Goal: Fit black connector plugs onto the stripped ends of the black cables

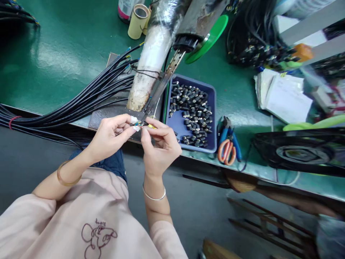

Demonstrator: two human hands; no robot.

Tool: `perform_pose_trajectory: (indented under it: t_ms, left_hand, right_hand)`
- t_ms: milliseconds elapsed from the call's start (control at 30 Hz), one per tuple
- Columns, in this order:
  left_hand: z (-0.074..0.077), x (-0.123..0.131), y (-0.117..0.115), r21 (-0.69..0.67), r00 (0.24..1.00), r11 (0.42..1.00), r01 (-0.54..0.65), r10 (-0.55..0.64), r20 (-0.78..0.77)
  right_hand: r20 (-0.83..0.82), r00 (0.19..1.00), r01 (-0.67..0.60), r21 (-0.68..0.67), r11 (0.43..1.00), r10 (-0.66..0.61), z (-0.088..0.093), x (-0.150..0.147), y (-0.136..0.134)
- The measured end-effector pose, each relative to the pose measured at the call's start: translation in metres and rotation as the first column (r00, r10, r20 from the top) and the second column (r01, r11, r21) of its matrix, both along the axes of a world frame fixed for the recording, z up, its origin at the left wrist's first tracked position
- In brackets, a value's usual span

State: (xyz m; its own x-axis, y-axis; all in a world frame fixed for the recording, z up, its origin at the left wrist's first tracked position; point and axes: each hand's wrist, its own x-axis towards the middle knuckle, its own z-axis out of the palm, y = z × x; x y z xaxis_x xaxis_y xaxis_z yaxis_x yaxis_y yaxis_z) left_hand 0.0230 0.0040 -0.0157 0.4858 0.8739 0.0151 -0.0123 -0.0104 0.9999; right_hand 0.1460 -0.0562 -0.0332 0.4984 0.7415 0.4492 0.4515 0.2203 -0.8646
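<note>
My left hand (110,135) and my right hand (160,144) meet at the front edge of the green bench (67,54). Both pinch the stripped end of a cable with coloured wires (142,124), just under the tip of a metal tool (164,81) that hangs down from a wrapped white pipe (149,61). The left fingers close on the wire end; the right thumb and forefinger are pressed together on it too. A bundle of black cables (70,108) runs in from the left toward my hands.
A blue tray (212,118) holding several small black connectors stands right of my hands. Beside it lie orange-handled scissors (226,151) and blue-handled pliers (229,135). Tape rolls (138,19), a green disc (212,36), papers (285,95) and a black fan (302,153) sit farther off.
</note>
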Motion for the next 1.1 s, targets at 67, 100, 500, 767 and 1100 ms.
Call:
perform_pose_trajectory:
  t_ms: [67, 100, 500, 767, 1100]
  left_hand:
    - [0.0003, 0.0001, 0.0000, 0.003, 1.000, 1.000, 0.000, 0.000, 0.002]
    - [0.0004, 0.0000, 0.0000, -0.002, 1.000, 1.000, 0.001, -0.001, 0.003]
    - [0.0025, -0.0021, -0.0023, -0.089, 1.000, 0.996, 0.026, -0.024, 0.016]
    - [0.0017, -0.0031, -0.0036, -0.086, 0.999, 0.995, 0.046, -0.045, 0.007]
    - [0.0018, -0.0034, -0.0040, -0.085, 1.000, 0.996, 0.015, -0.013, 0.027]
  right_hand:
    - [0.001, 1.000, -0.002, 0.006, 1.000, 0.002, -0.0009, 0.0000, -0.0006]
    - [0.005, 1.000, -0.007, 0.012, 1.000, 0.007, -0.0015, 0.0001, -0.0011]
    - [0.207, 0.978, -0.023, 0.084, 0.996, 0.006, -0.0060, 0.0021, -0.0056]
    - [0.163, 0.987, -0.026, 0.090, 0.996, 0.011, -0.0053, 0.0023, -0.0072]
    - [0.082, 0.996, -0.022, 0.020, 1.000, 0.020, -0.0003, 0.0015, -0.0069]
